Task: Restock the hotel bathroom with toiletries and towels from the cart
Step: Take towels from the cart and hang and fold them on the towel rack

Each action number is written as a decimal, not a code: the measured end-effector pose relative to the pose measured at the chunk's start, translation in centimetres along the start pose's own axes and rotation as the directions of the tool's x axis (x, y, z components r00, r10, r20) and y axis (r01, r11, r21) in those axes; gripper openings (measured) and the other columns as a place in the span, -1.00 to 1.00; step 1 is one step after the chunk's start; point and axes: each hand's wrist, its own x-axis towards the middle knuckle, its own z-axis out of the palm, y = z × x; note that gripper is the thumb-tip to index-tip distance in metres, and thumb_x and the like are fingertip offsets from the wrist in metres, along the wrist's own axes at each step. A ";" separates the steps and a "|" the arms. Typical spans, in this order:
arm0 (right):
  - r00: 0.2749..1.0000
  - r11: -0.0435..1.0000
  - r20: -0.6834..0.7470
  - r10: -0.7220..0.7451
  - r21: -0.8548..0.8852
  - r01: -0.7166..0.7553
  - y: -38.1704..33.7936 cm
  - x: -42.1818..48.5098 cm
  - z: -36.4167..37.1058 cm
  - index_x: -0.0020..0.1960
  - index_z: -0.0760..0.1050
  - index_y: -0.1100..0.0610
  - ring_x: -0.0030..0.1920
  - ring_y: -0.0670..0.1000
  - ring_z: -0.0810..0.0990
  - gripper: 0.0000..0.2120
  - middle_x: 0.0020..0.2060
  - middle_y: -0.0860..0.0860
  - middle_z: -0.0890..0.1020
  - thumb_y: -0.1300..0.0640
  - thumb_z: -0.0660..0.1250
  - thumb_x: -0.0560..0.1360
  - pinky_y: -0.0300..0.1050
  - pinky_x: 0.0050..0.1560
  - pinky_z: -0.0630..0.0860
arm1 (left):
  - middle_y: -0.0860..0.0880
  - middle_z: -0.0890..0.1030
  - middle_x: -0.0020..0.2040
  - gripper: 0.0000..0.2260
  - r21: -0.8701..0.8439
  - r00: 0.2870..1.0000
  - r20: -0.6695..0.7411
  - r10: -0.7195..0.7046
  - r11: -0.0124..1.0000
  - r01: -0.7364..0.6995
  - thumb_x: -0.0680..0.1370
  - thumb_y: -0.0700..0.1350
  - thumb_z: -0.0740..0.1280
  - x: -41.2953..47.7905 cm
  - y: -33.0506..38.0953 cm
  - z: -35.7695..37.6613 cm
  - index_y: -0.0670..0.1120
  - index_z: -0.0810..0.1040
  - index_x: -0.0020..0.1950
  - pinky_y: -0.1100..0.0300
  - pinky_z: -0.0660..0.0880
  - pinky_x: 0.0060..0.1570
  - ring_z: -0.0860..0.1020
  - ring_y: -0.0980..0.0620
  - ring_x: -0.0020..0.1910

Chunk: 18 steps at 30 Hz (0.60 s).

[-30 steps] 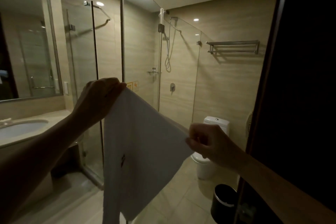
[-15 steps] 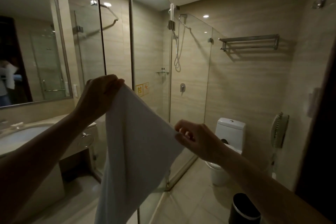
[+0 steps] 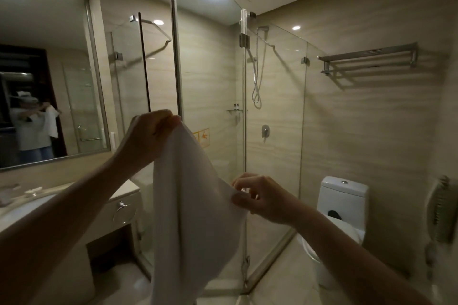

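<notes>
You are facing one glass shower enclosure (image 3: pixel 272 106) at centre frame, with one mirror (image 3: pixel 49 44) at upper left. One white towel (image 3: pixel 188 205) is hanging at lower centre. Your left hand (image 3: pixel 146 136) is closing its grip on the top corner, and your right hand (image 3: pixel 262 198) is pinching the right edge. One toilet (image 3: pixel 343 193) is sitting at lower right, under one towel rack (image 3: pixel 366 57). Two orange stickers (image 3: pixel 202 136) are showing marks too small to read.
</notes>
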 end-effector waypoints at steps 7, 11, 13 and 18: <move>0.985 0.986 0.094 0.146 0.071 -0.152 6.2 2.3 -1.3 -0.03 0.55 0.16 -0.41 -0.23 0.51 -0.88 -0.32 -0.12 0.55 0.11 0.32 0.51 -0.31 -0.29 0.50 | -0.07 0.39 -0.49 -0.65 -0.100 1.000 -0.002 -0.004 0.995 0.004 0.52 0.00 0.18 3.0 -3.3 7.8 -0.22 0.47 -0.33 0.19 0.27 -0.38 0.38 -0.07 -0.45; 0.983 0.976 0.058 0.172 0.127 -0.178 10.3 2.7 -1.4 -0.16 0.52 -0.03 -0.34 -0.13 0.58 -0.90 -0.34 -0.15 0.57 0.14 0.32 0.51 -0.23 -0.25 0.57 | 0.03 0.30 -0.50 -0.67 -0.156 1.000 -0.012 0.009 0.988 -0.011 0.52 -0.03 0.21 5.1 -5.5 13.8 -0.20 0.42 -0.37 0.17 0.21 -0.38 0.32 0.01 -0.44; 0.974 0.957 0.024 0.226 0.181 -0.226 12.3 3.0 -1.3 -0.23 0.49 -0.11 -0.31 -0.10 0.61 -0.78 -0.35 -0.20 0.60 0.17 0.31 0.53 -0.18 -0.24 0.60 | 0.05 0.29 -0.51 -0.68 -0.171 0.999 -0.015 0.047 0.984 -0.049 0.52 -0.04 0.21 6.4 -6.5 16.4 -0.13 0.38 -0.40 0.16 0.16 -0.38 0.30 -0.02 -0.45; 0.927 0.957 -0.250 0.281 0.141 -0.252 16.4 4.1 -4.4 -0.30 0.43 -0.02 -0.41 -0.30 0.54 -0.74 -0.43 -0.26 0.57 0.23 0.28 0.52 -0.45 -0.38 0.44 | 0.12 0.26 -0.53 -0.72 -0.227 0.996 -0.024 0.089 0.970 -0.092 0.53 -0.05 0.20 10.1 -9.1 22.7 -0.04 0.31 -0.38 0.21 0.10 -0.36 0.30 -0.08 -0.46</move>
